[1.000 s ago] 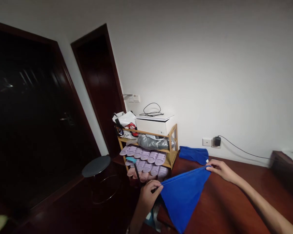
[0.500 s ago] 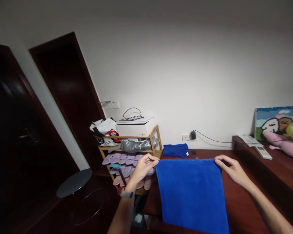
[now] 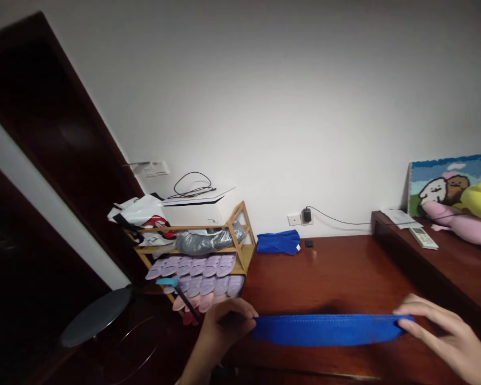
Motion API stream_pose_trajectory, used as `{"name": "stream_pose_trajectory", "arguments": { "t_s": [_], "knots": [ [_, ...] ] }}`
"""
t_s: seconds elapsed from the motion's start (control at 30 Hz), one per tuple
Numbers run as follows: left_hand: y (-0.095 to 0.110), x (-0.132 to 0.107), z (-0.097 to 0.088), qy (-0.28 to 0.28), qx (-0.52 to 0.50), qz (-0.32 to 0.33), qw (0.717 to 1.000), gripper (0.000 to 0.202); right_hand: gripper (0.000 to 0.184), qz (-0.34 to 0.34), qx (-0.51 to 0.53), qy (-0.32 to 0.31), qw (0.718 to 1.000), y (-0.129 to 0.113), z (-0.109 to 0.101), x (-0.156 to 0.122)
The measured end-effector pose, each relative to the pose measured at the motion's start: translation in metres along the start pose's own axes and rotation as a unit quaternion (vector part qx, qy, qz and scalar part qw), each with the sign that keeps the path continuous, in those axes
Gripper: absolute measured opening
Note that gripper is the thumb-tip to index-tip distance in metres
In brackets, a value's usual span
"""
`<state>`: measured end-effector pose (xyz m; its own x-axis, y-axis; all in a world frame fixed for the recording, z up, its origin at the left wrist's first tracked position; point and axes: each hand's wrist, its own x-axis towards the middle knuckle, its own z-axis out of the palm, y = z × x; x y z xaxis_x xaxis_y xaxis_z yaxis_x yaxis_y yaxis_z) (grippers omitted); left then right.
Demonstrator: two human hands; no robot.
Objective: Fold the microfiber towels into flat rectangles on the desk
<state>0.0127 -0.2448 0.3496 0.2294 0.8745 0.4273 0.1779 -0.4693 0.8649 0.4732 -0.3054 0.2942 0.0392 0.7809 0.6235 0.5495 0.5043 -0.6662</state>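
Observation:
A blue cloth (image 3: 328, 331) is stretched between my two hands over the reddish-brown wooden table (image 3: 336, 278). My left hand (image 3: 228, 323) pinches its left end between thumb and fingers. At the other end, my right hand (image 3: 441, 331) grips the corner the same way. The cloth's stitched top edge runs nearly level, and only a shallow strip of it shows. Farther back, against the wall, a second blue cloth (image 3: 278, 242) lies folded on the table with a small white tag.
Left of the table stands a wooden rack (image 3: 246, 259) with purple slippers (image 3: 200, 266), a white box (image 3: 200, 208) and bags. A round stool (image 3: 98, 316) is at lower left. On the raised ledge at right lie a remote control (image 3: 424, 238) and a pink plush toy (image 3: 460, 224).
Both hands have come down and slightly apart, carrying the cloth lower. Its long hanging face now appears as a narrow strip. The view has shifted a little to the right.

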Motion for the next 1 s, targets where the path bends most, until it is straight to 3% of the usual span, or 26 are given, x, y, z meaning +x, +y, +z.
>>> {"name": "stream_pose_trajectory", "arguments": {
  "t_s": [0.1,0.2,0.3,0.37,0.47,0.53,0.6,0.7,0.77,0.87,1.0],
  "knots": [
    [-0.016,0.014,0.005,0.041,0.004,-0.008,0.999,0.021,0.028,-0.008,-0.002,0.019,1.0,0.01,0.001,0.006],
    [-0.063,0.053,0.01,0.053,0.024,-0.046,0.997,0.021,0.03,0.046,0.008,-0.017,0.999,0.036,0.022,0.031],
    [-0.128,0.107,0.023,0.022,0.073,-0.064,0.995,0.019,0.037,0.101,0.007,-0.073,0.992,0.085,0.063,0.069],
    [-0.168,0.139,0.037,0.012,0.162,-0.073,0.984,0.015,0.045,0.119,-0.017,-0.096,0.988,0.125,0.098,0.094],
    [-0.213,0.158,0.067,0.038,0.232,-0.078,0.969,0.021,0.051,0.166,-0.124,-0.095,0.974,0.173,0.152,0.109],
    [-0.234,0.143,0.091,0.048,0.253,-0.072,0.964,0.024,0.055,0.194,-0.174,-0.077,0.962,0.189,0.189,0.094],
    [-0.255,0.109,0.116,0.031,0.275,-0.057,0.959,0.027,0.061,0.204,-0.202,-0.077,0.955,0.196,0.227,0.06],
    [-0.29,0.046,0.144,-0.05,0.361,-0.002,0.931,0.038,0.072,0.207,-0.274,-0.129,0.93,0.2,0.282,-0.004],
    [-0.311,0.014,0.153,-0.108,0.422,0.013,0.9,0.047,0.076,0.219,-0.315,-0.17,0.908,0.203,0.31,-0.04],
    [-0.33,-0.008,0.154,-0.144,0.471,-0.009,0.87,0.054,0.077,0.21,-0.343,-0.199,0.894,0.208,0.326,-0.069],
    [-0.329,-0.017,0.16,-0.12,0.493,-0.048,0.86,0.054,0.075,0.181,-0.327,-0.228,0.899,0.216,0.311,-0.058]
  ]
}}
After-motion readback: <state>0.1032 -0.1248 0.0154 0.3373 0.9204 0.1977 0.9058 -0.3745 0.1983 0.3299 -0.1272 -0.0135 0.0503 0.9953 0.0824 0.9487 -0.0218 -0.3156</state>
